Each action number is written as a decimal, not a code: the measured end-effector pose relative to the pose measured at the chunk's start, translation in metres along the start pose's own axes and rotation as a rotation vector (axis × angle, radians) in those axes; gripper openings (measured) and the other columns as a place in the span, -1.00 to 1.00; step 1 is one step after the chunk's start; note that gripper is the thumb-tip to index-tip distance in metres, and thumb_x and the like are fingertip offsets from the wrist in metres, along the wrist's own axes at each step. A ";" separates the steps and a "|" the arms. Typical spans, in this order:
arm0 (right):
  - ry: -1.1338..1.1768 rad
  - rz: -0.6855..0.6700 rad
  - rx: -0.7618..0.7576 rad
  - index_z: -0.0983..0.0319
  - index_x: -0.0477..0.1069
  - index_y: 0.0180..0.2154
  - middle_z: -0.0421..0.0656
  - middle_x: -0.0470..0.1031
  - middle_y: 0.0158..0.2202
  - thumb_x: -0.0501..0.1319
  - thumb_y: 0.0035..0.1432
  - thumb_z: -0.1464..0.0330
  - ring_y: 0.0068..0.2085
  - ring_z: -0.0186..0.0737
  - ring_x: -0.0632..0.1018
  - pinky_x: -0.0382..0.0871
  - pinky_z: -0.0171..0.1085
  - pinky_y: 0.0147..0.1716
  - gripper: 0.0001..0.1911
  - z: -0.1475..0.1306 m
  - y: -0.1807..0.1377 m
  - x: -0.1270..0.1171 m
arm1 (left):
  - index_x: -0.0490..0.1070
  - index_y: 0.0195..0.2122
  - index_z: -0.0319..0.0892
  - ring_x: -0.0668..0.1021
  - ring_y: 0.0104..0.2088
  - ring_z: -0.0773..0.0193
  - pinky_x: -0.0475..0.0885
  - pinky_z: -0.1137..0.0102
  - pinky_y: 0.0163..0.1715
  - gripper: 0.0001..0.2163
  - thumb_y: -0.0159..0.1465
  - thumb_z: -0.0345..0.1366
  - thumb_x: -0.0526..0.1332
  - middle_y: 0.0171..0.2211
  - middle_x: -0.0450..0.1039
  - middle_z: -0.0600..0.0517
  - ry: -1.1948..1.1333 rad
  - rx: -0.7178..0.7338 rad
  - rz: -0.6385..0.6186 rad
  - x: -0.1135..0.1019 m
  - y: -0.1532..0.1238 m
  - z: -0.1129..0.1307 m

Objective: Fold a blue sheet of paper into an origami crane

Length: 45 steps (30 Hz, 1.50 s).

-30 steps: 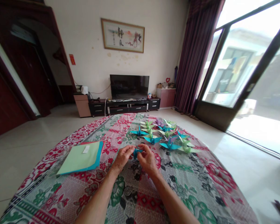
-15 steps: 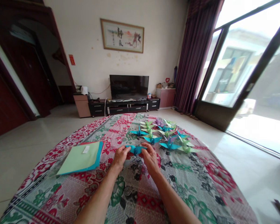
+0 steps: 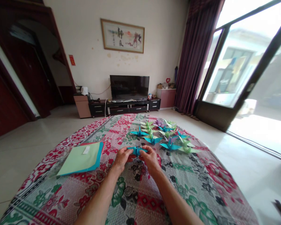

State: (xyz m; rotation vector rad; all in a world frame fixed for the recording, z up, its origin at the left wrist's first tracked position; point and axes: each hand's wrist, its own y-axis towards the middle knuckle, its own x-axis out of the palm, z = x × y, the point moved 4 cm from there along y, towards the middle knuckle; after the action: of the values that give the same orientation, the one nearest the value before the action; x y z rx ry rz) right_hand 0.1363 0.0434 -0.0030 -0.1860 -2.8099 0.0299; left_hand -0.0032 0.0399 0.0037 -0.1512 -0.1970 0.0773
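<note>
Between my two hands, over the middle of the table, is a blue paper crane (image 3: 137,151) with its wings stretched out sideways. My left hand (image 3: 123,157) pinches the left wing between thumb and fingers. The right wing is pinched by my right hand (image 3: 151,157) in the same way. Just beyond my right hand stand several finished paper cranes in blue, green and purple, among them a blue crane (image 3: 170,145) and a light green crane (image 3: 187,145). My curled lower fingers are partly hidden behind the held crane.
A stack of square coloured paper (image 3: 81,159), light green on top with blue and red beneath, lies left of my hands with a small white slip (image 3: 86,150) on it. A flowered tablecloth (image 3: 121,190) covers the round table. Beyond stands a television (image 3: 129,87) on a low cabinet.
The blue crane's wings are now drawn out straighter and more level between my hands. My fingers have shifted slightly on the wings; the stack and the other cranes have not moved.
</note>
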 end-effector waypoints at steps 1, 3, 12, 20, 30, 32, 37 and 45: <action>0.005 0.001 -0.003 0.25 0.34 -0.29 -0.35 0.35 -0.62 0.31 -0.27 0.34 -0.59 -0.40 0.41 0.38 -0.35 -0.52 -0.60 0.000 0.000 0.000 | 0.42 -0.34 -0.21 0.51 -0.55 0.32 0.31 0.51 -0.59 -0.77 -0.03 -0.25 0.28 -0.56 0.47 0.09 0.012 0.002 -0.006 0.000 0.000 -0.001; 0.029 -0.002 -0.002 0.25 0.33 -0.21 -0.35 0.35 -0.61 0.33 -0.28 0.35 -0.57 -0.38 0.42 0.39 -0.34 -0.50 -0.52 0.000 0.000 0.000 | 0.44 -0.36 -0.24 0.50 -0.52 0.32 0.32 0.51 -0.57 -0.74 -0.04 -0.21 0.30 -0.57 0.47 0.07 0.048 0.012 -0.015 0.000 0.002 -0.002; 0.205 -0.080 0.189 0.25 0.38 -0.35 -0.26 0.46 -0.53 0.37 -0.30 0.32 -0.52 -0.35 0.48 0.40 -0.37 -0.52 -0.63 0.005 -0.003 0.001 | 0.44 -0.43 -0.27 0.49 -0.57 0.33 0.34 0.50 -0.60 -0.78 -0.05 -0.23 0.31 -0.59 0.47 0.04 -0.100 -0.041 -0.040 -0.001 0.005 -0.006; 0.264 -0.088 0.220 0.26 0.37 -0.39 -0.25 0.48 -0.57 0.37 -0.28 0.32 -0.54 -0.38 0.49 0.42 -0.39 -0.53 -0.67 0.005 -0.004 0.002 | 0.41 -0.45 -0.26 0.52 -0.59 0.31 0.37 0.50 -0.66 -0.88 0.00 -0.32 0.27 -0.60 0.48 0.03 -0.211 -0.090 -0.036 -0.002 0.005 -0.006; 0.308 -0.082 0.234 0.25 0.36 -0.41 -0.25 0.47 -0.59 0.37 -0.28 0.32 -0.55 -0.38 0.49 0.39 -0.42 -0.55 -0.68 0.006 -0.002 0.002 | 0.42 -0.43 -0.29 0.52 -0.61 0.31 0.36 0.52 -0.70 -0.86 -0.02 -0.36 0.29 -0.60 0.49 0.02 -0.243 -0.076 0.005 -0.003 0.004 -0.004; 0.306 -0.073 0.232 0.25 0.35 -0.41 -0.25 0.48 -0.58 0.37 -0.28 0.32 -0.55 -0.38 0.49 0.39 -0.42 -0.55 -0.68 0.004 -0.003 0.003 | 0.42 -0.43 -0.28 0.52 -0.61 0.31 0.35 0.53 -0.71 -0.86 -0.02 -0.36 0.29 -0.60 0.49 0.03 -0.237 -0.068 0.018 -0.003 0.004 -0.003; 0.318 -0.045 0.223 0.25 0.35 -0.41 -0.26 0.48 -0.58 0.37 -0.30 0.32 -0.56 -0.38 0.49 0.40 -0.41 -0.55 -0.67 0.002 -0.004 0.003 | 0.41 -0.44 -0.27 0.52 -0.62 0.32 0.34 0.54 -0.71 -0.88 -0.01 -0.36 0.28 -0.61 0.48 0.05 -0.216 -0.055 0.033 -0.002 0.002 0.000; 0.328 -0.033 0.230 0.25 0.36 -0.41 -0.24 0.49 -0.57 0.37 -0.29 0.34 -0.55 -0.37 0.49 0.40 -0.40 -0.54 -0.69 0.005 -0.003 0.002 | 0.42 -0.45 -0.28 0.53 -0.61 0.31 0.34 0.54 -0.71 -0.87 -0.03 -0.35 0.29 -0.61 0.48 0.04 -0.215 -0.044 0.043 -0.003 0.003 -0.001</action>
State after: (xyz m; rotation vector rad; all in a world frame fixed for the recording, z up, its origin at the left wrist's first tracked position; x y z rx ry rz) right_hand 0.1329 0.0408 -0.0072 -0.0812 -2.4575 0.2863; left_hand -0.0063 0.0421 0.0017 -0.1911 -0.4105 0.1322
